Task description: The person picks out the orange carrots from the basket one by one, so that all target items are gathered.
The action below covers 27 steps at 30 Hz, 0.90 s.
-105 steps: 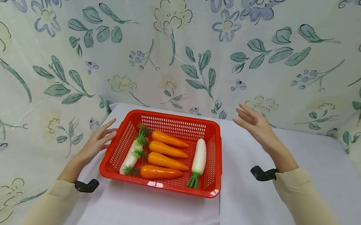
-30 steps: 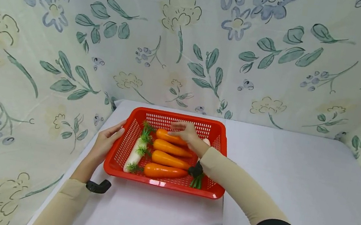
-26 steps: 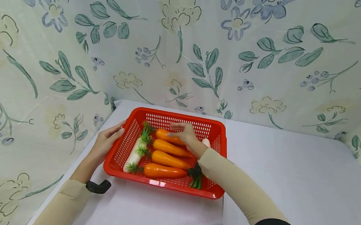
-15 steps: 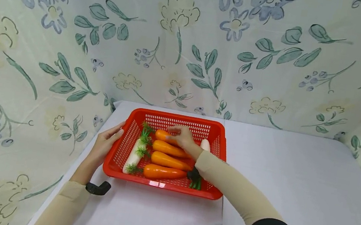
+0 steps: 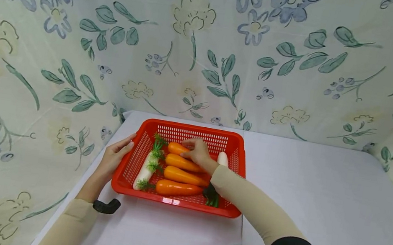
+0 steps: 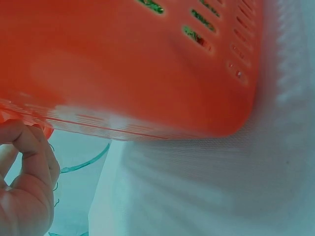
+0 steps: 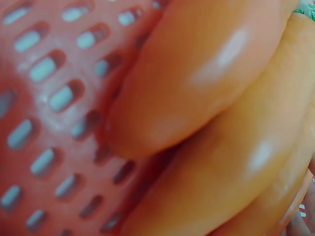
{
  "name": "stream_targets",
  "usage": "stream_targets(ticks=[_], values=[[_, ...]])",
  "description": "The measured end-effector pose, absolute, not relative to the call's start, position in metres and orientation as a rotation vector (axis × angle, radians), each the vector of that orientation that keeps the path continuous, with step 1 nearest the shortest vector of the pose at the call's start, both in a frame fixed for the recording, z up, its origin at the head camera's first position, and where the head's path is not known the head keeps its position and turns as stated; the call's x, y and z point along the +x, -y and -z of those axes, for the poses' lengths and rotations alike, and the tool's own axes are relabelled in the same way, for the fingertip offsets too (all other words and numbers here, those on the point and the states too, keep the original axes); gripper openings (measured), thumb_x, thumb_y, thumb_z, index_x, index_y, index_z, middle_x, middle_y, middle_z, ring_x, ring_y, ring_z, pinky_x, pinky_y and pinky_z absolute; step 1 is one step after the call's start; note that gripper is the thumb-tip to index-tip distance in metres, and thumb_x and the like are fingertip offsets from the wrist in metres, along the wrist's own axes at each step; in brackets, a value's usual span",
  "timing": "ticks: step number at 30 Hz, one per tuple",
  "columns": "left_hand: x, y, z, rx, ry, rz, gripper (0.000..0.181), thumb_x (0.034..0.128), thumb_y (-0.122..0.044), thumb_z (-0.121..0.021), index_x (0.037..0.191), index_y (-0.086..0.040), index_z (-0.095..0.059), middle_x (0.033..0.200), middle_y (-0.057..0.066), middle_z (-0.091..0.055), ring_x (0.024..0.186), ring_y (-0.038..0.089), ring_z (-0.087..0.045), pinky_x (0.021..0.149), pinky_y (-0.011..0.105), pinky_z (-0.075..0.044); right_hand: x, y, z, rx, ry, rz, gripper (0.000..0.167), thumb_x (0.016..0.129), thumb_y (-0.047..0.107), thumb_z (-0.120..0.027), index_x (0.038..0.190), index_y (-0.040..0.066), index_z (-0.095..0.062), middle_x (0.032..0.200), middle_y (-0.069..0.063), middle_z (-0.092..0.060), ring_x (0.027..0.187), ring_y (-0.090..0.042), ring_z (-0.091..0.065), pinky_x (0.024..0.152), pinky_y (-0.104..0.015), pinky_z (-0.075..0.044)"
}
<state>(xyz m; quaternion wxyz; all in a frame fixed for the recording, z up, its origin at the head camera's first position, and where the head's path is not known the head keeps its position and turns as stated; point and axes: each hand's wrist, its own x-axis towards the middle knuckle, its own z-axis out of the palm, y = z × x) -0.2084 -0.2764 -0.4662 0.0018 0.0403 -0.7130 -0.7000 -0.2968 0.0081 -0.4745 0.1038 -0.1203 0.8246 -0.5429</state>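
My left hand [image 5: 113,159] grips the left rim of a red plastic basket [image 5: 177,203]; the left wrist view shows its bent fingers at the rim beyond the basket's wall [image 6: 123,64]. Inside the basket, my right hand [image 5: 200,155] holds the farthest orange carrot [image 5: 176,148], thumb on the near side and fingers on the far side. Its tapered end is hidden under the hand. Below it lie more carrots [image 5: 181,175] in a row. In the right wrist view, nearby carrots [image 7: 197,83] fill the middle and only a bit of the hand shows at the right edge.
A white radish [image 5: 144,172] with feathery green leaves lies along the basket's left side. Another white radish [image 5: 223,159] is at the right, partly covered by my right forearm. A white cloth [image 5: 308,190] covers the table, which meets a flowered curtain [image 5: 191,54] behind.
From both being outside the basket, my left hand has come onto its rim and my right hand has reached in. Lately the right hand has sunk and closed round the farthest carrot.
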Motion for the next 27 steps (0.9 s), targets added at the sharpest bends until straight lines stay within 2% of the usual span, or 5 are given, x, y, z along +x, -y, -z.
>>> stream_targets(ticks=[4, 11, 20, 27], values=[[-0.207, 0.278, 0.467, 0.125, 2.238, 2.2, 0.054, 0.1015, -0.035, -0.058, 0.152, -0.019, -0.045, 0.151, 0.015, -0.045, 0.098, 0.01, -0.067, 0.08, 0.029, -0.058, -0.296, -0.008, 0.473, -0.406, -2.479, 1.514, 0.04, 0.082, -0.004, -0.078, 0.121, 0.001, -0.071, 0.121, -0.014, -0.068, 0.11, -0.029, -0.064, 0.089, -0.035, -0.056], [-0.201, 0.273, 0.451, 0.144, 2.241, 2.25, 0.052, 0.1049, -0.024, -0.053, 0.153, -0.013, -0.04, 0.153, 0.02, -0.04, 0.103, 0.017, -0.067, 0.084, 0.035, -0.057, -0.297, -0.008, 0.471, -0.417, -2.489, 1.473, 0.038, 0.082, -0.002, -0.079, 0.119, 0.0, -0.072, 0.121, -0.015, -0.068, 0.108, -0.03, -0.065, 0.088, -0.034, -0.057], [-0.208, 0.276, 0.465, 0.151, 2.221, 2.231, 0.052, 0.1024, -0.033, -0.057, 0.152, -0.019, -0.045, 0.152, 0.014, -0.044, 0.099, 0.011, -0.067, 0.081, 0.029, -0.058, -0.297, -0.009, 0.46, -0.4, -2.469, 1.506, 0.038, 0.079, -0.004, -0.081, 0.116, -0.003, -0.073, 0.121, -0.017, -0.068, 0.1, -0.028, -0.063, 0.081, -0.031, -0.057], [-0.207, 0.275, 0.463, 0.16, 2.211, 2.242, 0.052, 0.1023, -0.032, -0.057, 0.151, -0.019, -0.046, 0.151, 0.013, -0.045, 0.099, 0.01, -0.068, 0.082, 0.029, -0.057, -0.3, -0.009, 0.453, -0.402, -2.47, 1.461, 0.035, 0.08, 0.0, -0.082, 0.114, 0.001, -0.075, 0.125, -0.014, -0.066, 0.117, -0.025, -0.056, 0.093, -0.032, -0.053]])
